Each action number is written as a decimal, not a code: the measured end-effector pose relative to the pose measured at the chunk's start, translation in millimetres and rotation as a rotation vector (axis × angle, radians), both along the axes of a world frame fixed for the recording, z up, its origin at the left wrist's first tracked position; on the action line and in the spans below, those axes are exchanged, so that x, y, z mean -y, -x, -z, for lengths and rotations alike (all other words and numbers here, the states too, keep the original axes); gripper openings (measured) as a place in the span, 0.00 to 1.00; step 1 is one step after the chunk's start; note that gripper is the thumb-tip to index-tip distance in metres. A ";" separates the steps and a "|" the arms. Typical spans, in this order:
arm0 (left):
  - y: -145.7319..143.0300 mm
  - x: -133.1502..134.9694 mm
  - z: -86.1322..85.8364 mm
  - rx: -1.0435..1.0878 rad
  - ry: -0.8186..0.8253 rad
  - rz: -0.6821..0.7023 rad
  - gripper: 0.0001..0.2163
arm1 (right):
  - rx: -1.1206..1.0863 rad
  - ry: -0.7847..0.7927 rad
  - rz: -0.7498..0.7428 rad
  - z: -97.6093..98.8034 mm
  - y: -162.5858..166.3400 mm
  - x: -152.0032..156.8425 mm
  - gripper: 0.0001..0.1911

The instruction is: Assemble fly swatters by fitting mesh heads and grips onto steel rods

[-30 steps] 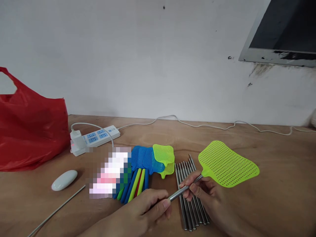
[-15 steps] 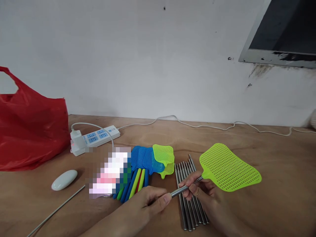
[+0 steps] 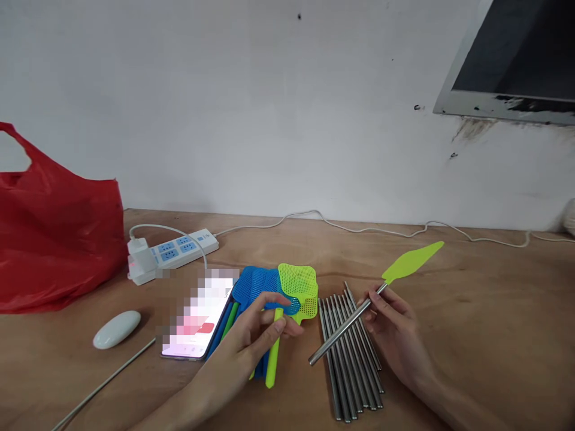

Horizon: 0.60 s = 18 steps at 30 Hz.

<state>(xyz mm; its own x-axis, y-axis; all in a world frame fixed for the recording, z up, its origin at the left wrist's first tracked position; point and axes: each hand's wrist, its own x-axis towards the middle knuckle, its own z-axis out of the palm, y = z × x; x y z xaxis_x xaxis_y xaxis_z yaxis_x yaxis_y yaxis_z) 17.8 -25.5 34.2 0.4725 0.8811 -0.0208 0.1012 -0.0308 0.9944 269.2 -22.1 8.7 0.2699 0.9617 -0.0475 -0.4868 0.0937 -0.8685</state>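
Observation:
My right hand pinches the metal rod of a yellow-green fly swatter; its mesh head is turned nearly edge-on and the rod's bare end points down to the left. Between the thumb and fingers of my left hand is a yellow-green plastic handle, tilted slightly. Below the swatter lies a row of metal rods. Blue swatter heads and yellow-green swatter heads overlap behind my left hand. More coloured handles, partly hidden by that hand, lie beside a phone.
A red plastic bag stands at the left. Near it are a white power strip with a plug in it and a white oval object. A thin cable runs along the wall.
My left hand has left the rod and moved left, taking hold of a yellow-green handle. My right hand has turned the swatter, so its head is edge-on and raised.

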 end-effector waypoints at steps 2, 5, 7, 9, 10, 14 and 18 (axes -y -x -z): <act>0.1 -4.8 2.9 -0.005 -0.044 -0.070 0.17 | 0.009 -0.003 -0.011 -0.2 0.3 -0.3 0.16; -0.6 -10.1 6.8 -0.040 -0.077 -0.165 0.16 | 0.018 -0.005 -0.034 -1.0 0.6 -0.8 0.16; -1.9 -11.8 8.7 -0.038 -0.085 -0.199 0.16 | 0.029 0.003 -0.051 -1.3 1.5 -0.8 0.16; -3.7 -12.4 10.3 -0.049 -0.104 -0.231 0.15 | 0.040 0.019 -0.069 -1.2 2.7 -0.5 0.16; -4.5 -12.6 11.3 -0.070 -0.127 -0.254 0.15 | 0.043 0.028 -0.076 -1.0 3.2 -0.3 0.16; -4.2 -15.0 17.9 -0.198 -0.257 -0.287 0.12 | 0.046 0.033 -0.089 -0.4 3.4 1.0 0.17; 2.3 -21.2 27.3 -0.393 -0.516 -0.318 0.10 | 0.055 0.017 -0.122 0.2 0.9 1.0 0.16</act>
